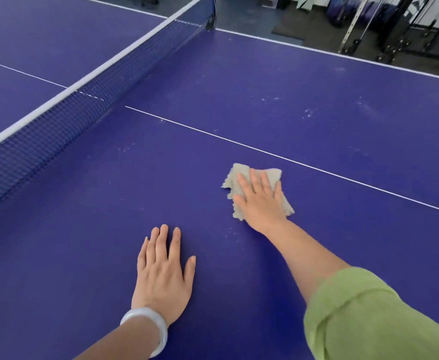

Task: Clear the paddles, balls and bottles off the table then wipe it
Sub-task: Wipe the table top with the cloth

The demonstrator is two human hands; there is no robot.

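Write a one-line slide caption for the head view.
Right hand presses a beige cloth flat on the purple table; left hand rests beside it.

Table (pixel 83 255): matt, smooth blue-purple top, pale dusty smudges beyond right hand (pixel 261 201). Cloth (pixel 239 175) under it: beige, nubby, frayed. Left-wrist bangle (pixel 148 331): glossy white. Net (pixel 57 126): woven mesh.

You are looking at one purple table (pixel 83 255), and it is carrying one net (pixel 57 131) and one beige cloth (pixel 239 170). You are showing two hands, one left hand (pixel 161 271) and one right hand (pixel 260 201). You are wearing one white bangle (pixel 148 326) and one green sleeve (pixel 369 315).
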